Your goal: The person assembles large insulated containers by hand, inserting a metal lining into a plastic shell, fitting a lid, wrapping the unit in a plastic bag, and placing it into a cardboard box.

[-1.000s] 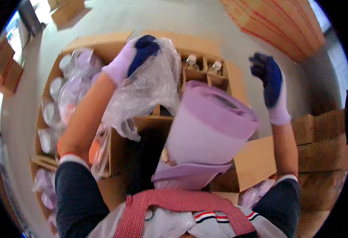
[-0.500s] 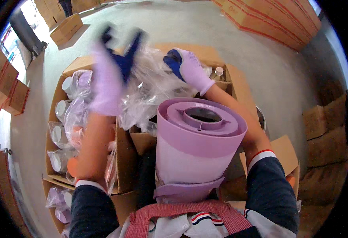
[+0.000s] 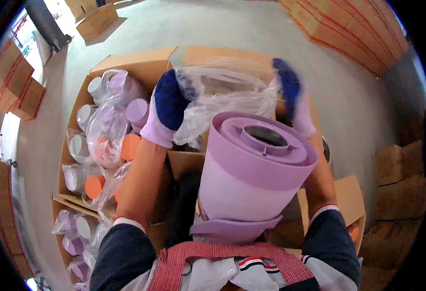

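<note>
Left hand (image 3: 169,106): grip pinching a clear plastic bag (image 3: 227,105).
Right hand (image 3: 294,94): at bag's edge, blurred; cannot tell its grip.
Purple cylinder (image 3: 251,186): between the forearms (image 3: 144,182).

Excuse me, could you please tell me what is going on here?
A gloved person is handling clear plastic film. The left hand grips one side; the film reaches toward the right hand, too blurred to show its hold. A pale purple cylinder is in front of the person, and at the left an open cardboard box holds white, purple and orange containers.
</note>
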The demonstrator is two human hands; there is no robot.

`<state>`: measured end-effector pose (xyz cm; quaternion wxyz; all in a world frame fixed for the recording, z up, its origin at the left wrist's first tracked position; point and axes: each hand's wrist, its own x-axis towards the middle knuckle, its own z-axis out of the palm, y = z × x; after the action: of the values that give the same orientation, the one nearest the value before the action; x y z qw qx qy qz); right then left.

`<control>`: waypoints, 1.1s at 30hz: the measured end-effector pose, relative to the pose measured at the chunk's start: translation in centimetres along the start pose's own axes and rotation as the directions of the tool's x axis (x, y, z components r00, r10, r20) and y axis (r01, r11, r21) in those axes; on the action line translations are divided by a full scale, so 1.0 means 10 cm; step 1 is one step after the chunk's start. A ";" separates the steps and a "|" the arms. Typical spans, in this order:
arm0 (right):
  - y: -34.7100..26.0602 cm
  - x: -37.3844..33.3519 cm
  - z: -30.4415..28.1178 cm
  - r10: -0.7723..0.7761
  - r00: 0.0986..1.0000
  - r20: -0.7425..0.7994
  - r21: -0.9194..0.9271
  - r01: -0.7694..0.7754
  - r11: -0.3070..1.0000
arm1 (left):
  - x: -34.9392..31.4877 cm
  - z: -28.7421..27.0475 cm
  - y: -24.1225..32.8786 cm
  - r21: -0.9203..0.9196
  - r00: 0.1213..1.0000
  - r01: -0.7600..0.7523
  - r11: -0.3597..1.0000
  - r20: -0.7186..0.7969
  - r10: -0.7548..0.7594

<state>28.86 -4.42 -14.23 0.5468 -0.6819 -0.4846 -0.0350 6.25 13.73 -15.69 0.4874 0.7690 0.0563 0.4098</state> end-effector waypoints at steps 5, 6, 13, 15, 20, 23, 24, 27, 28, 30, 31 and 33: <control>-0.41 -0.28 0.09 -0.045 0.884 0.465 0.434 -0.183 0.882 | -0.06 0.48 0.71 0.021 0.959 -0.278 0.960 -0.058 0.279; -0.44 -0.31 -0.07 0.035 0.895 0.444 0.416 -0.240 0.877 | -0.04 0.51 0.75 -0.098 0.978 -0.196 0.976 -0.099 0.186; -0.71 -1.12 -0.23 0.269 0.953 0.141 0.828 -0.262 0.495 | -0.73 -0.08 1.22 -0.118 0.862 -0.104 0.987 -0.505 0.030; -0.58 -1.19 -0.08 0.310 0.946 0.096 0.902 -0.214 0.374 | -0.82 -0.20 0.87 -0.390 0.859 -0.093 0.916 -0.497 -0.124; -1.32 -1.03 0.17 0.102 0.990 -0.098 0.569 -0.029 0.822 | -1.38 -0.19 0.90 -0.767 0.818 -0.117 0.631 -0.435 -0.377; -1.03 -1.03 -0.03 0.007 1.000 0.000 0.475 -0.006 0.880 | -1.33 -0.35 0.82 -0.127 0.892 0.084 0.988 -0.433 -0.132; -1.04 -1.03 -0.08 0.020 1.000 -0.021 0.476 -0.008 0.879 | -1.36 -0.38 0.94 0.186 0.949 -0.069 0.980 -0.292 0.122; -1.17 -1.14 -0.01 0.072 0.995 -0.061 0.513 -0.031 0.858 | -1.49 -0.28 1.67 0.302 0.873 -0.486 0.820 0.218 0.437; -1.15 -1.26 0.03 0.098 0.993 -0.057 0.516 -0.055 0.855 | -1.54 -0.19 1.92 0.211 0.819 -0.543 0.813 0.345 0.457; -1.09 -1.52 0.12 0.167 0.986 -0.025 0.533 -0.128 0.837 | -1.66 0.03 2.24 0.213 0.782 -0.568 0.795 0.442 0.440; -1.06 -1.68 0.13 0.202 0.979 -0.010 0.541 -0.165 0.824 | -1.67 0.10 2.31 0.278 0.766 -0.613 0.740 0.440 0.469; -0.99 -2.11 0.15 0.291 0.956 0.022 0.569 -0.251 0.783 | -1.88 0.15 2.25 0.476 0.775 -0.631 0.613 0.357 0.521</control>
<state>10.08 -17.09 -19.99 0.7393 -0.5499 -0.3513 0.1662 -12.17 -8.11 -8.93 0.0783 0.8888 -0.1196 0.4355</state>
